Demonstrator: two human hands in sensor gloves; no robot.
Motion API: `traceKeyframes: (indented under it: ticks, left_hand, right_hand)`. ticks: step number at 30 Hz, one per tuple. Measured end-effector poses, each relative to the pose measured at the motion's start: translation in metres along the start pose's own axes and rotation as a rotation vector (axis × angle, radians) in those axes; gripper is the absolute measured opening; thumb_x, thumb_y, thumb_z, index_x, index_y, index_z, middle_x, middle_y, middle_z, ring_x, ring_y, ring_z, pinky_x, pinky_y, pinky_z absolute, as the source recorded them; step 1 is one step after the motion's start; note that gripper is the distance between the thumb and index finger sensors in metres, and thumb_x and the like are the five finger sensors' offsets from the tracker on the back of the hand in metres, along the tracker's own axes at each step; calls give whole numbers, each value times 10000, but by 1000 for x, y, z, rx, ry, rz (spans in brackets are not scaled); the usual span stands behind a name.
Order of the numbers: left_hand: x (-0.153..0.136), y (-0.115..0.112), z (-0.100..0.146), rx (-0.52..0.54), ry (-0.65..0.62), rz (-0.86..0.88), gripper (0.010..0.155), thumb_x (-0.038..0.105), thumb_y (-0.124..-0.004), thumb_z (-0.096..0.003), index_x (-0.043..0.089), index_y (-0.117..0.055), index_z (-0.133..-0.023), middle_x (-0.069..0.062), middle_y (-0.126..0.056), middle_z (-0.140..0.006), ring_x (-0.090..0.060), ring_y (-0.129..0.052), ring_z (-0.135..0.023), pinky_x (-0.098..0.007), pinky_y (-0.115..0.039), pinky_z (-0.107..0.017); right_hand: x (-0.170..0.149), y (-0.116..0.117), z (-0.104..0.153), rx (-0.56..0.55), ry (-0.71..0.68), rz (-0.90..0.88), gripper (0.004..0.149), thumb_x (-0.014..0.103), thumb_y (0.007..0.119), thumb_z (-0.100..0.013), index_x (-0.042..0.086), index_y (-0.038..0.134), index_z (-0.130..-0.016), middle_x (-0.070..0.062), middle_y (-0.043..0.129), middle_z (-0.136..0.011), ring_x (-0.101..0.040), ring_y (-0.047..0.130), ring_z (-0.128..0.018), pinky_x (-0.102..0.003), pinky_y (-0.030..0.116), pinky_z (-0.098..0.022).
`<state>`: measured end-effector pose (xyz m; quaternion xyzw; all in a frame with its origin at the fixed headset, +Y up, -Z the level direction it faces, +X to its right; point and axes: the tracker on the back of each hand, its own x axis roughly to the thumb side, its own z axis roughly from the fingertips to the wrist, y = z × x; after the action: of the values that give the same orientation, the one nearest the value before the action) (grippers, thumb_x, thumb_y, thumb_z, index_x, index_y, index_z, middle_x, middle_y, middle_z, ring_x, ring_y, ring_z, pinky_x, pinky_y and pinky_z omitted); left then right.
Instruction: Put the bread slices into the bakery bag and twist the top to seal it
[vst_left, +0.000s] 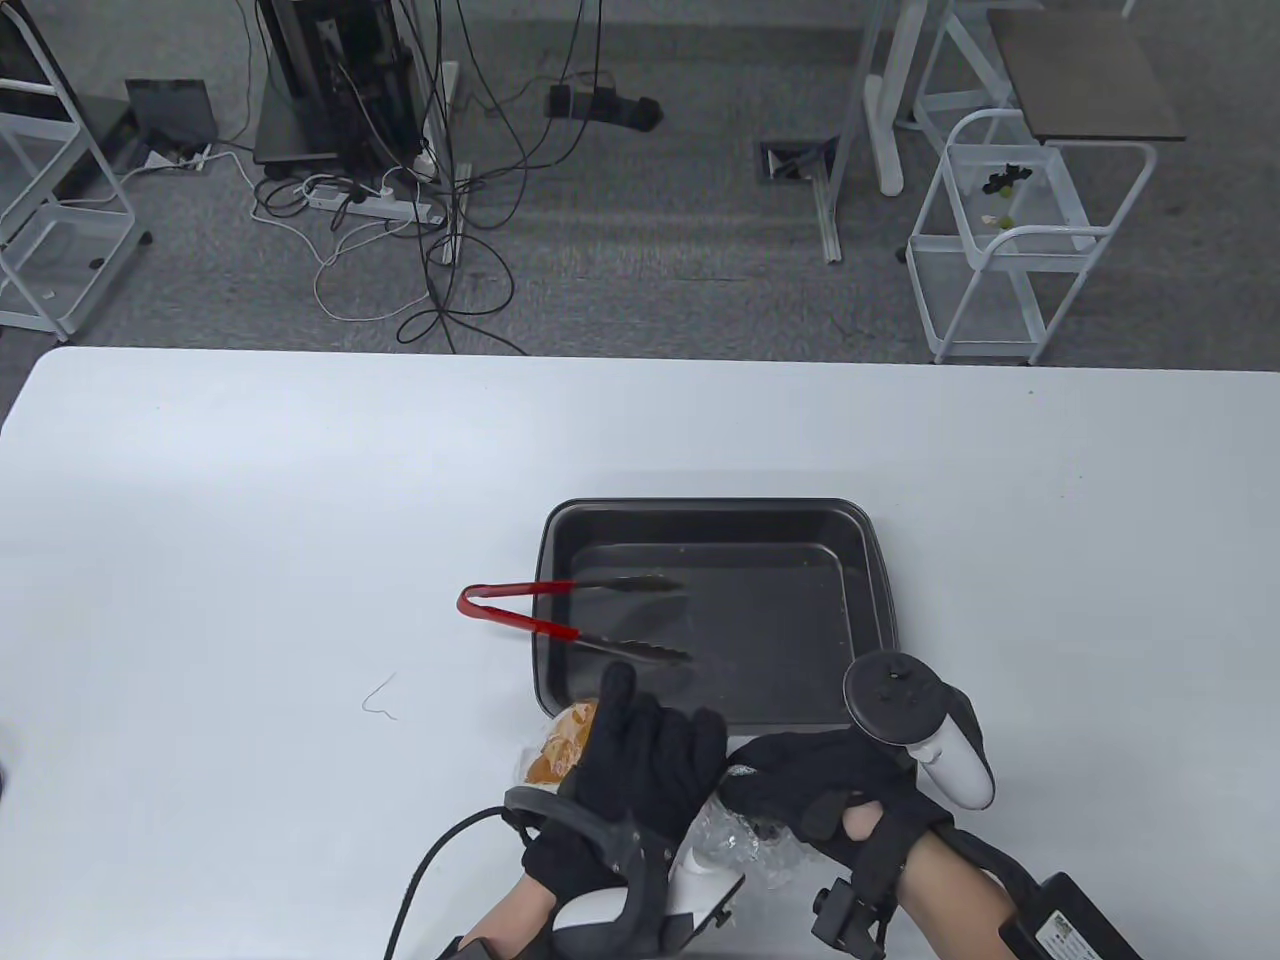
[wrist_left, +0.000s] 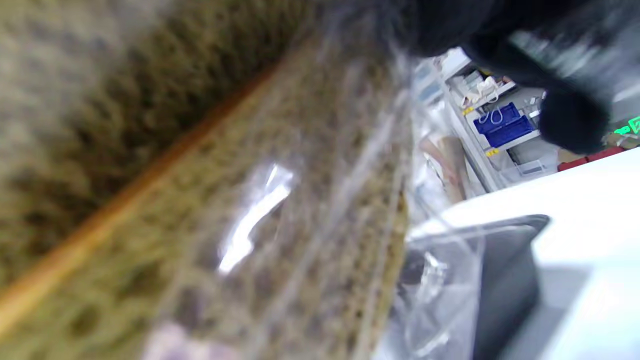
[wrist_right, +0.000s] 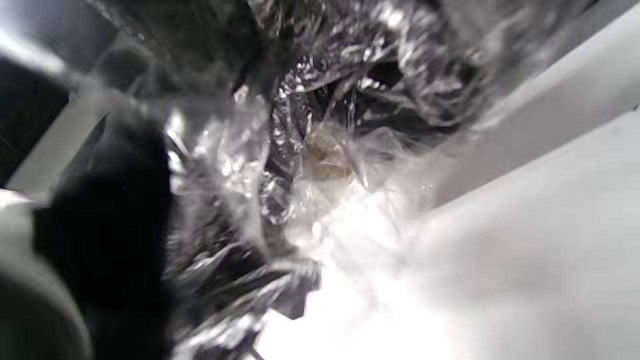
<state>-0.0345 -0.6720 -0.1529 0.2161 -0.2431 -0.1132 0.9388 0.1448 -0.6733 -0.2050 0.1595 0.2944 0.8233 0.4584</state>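
Note:
Bread slices (vst_left: 562, 745) lie inside a clear bakery bag (vst_left: 742, 845) at the table's near edge, just in front of the tray. My left hand (vst_left: 650, 750) lies on top of the bagged bread with its fingers stretched out. The left wrist view shows the bread (wrist_left: 200, 200) close up through the plastic, with a fingertip (wrist_left: 570, 120) above. My right hand (vst_left: 790, 785) grips the bag's gathered, crumpled top to the right of the bread. In the right wrist view the bunched plastic (wrist_right: 300, 150) fills the frame beside a gloved finger (wrist_right: 110, 210).
A dark baking tray (vst_left: 760, 620) stands just beyond the hands, holding no bread. Red-handled tongs (vst_left: 560, 628) rest over its left rim. A thin bent wire (vst_left: 380, 700) lies on the white table to the left. The tray's corner (wrist_left: 510, 280) shows in the left wrist view.

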Motion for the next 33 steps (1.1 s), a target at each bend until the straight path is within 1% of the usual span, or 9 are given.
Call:
traceKeyframes:
  ticks: [2, 6, 10, 13, 17, 22, 26, 30, 33]
  left_hand:
    - [-12, -4, -5, -87, -14, 106, 474, 548, -700, -497, 334, -719, -919, 46, -944, -746, -232, -964, -763, -638, -380, -866]
    - [-43, -18, -11, -277, 23, 347, 476, 549, -696, -498, 330, -726, -920, 44, -951, -736, -232, -971, -752, -642, -389, -862]
    - [-75, -39, -15, -443, 27, 784, 479, 545, -700, -509, 315, -729, -929, 31, -950, -736, -245, -967, -750, -653, -391, -852]
    - [-87, -56, -18, -555, -15, 1142, 483, 542, -705, -517, 304, -730, -936, 19, -947, -741, -257, -957, -755, -665, -385, -840]
    - [-89, -74, -21, -653, -70, 1499, 486, 539, -720, -528, 289, -735, -945, 9, -951, -741, -267, -956, -752, -662, -410, -831]
    - [-82, -80, -27, -755, -181, 1628, 485, 545, -715, -538, 296, -732, -954, 14, -951, -745, -262, -958, -757, -662, -414, -829]
    - [-72, -73, -28, -900, -295, 1680, 481, 540, -723, -540, 286, -750, -948, 7, -963, -739, -270, -966, -749, -658, -434, -828]
    - [-61, -56, -24, -972, -379, 1594, 474, 542, -737, -519, 299, -785, -924, 13, -986, -717, -263, -991, -730, -657, -460, -821]
    - [-49, -46, -20, -1008, -431, 1524, 472, 538, -744, -513, 299, -798, -917, 12, -995, -711, -265, -998, -726, -660, -460, -818]
  right_hand:
    - [5, -7, 7, -38, -45, 57, 715, 488, 779, -519, 3, 630, -1021, -330, 755, -932, -571, 816, -734, -746, 427, -624]
    - [13, -28, 24, -135, -264, -30, 876, 581, 726, -529, 72, 321, -1117, -356, 479, -1084, -640, 640, -888, -761, 398, -633]
    - [26, -43, 42, -42, -515, -115, 990, 621, 781, -505, 260, 73, -1096, -313, 170, -1160, -670, 322, -1026, -785, 283, -671]
    - [39, -43, 53, -67, -612, 153, 1099, 638, 843, -455, 329, -37, -1036, -279, 51, -1152, -655, 225, -1051, -797, 269, -677]
    - [59, -31, 66, -234, -703, 529, 1187, 623, 910, -386, 333, -59, -1006, -275, 28, -1133, -658, 261, -1049, -801, 318, -677]
    - [76, -10, 69, -415, -791, 866, 1225, 582, 968, -329, 348, -30, -999, -260, 50, -1130, -649, 312, -1052, -795, 353, -687]
    - [87, 18, 67, -527, -878, 1321, 1258, 566, 990, -288, 341, -33, -983, -253, 49, -1117, -639, 350, -1049, -786, 383, -689]
    - [91, 42, 64, -533, -929, 1635, 1282, 556, 1003, -266, 321, -36, -979, -234, 102, -1127, -613, 427, -1047, -768, 412, -694]
    - [93, 54, 63, -540, -1031, 1687, 1226, 524, 1016, -262, 330, 64, -1009, -193, 280, -1146, -560, 588, -1016, -742, 450, -698]
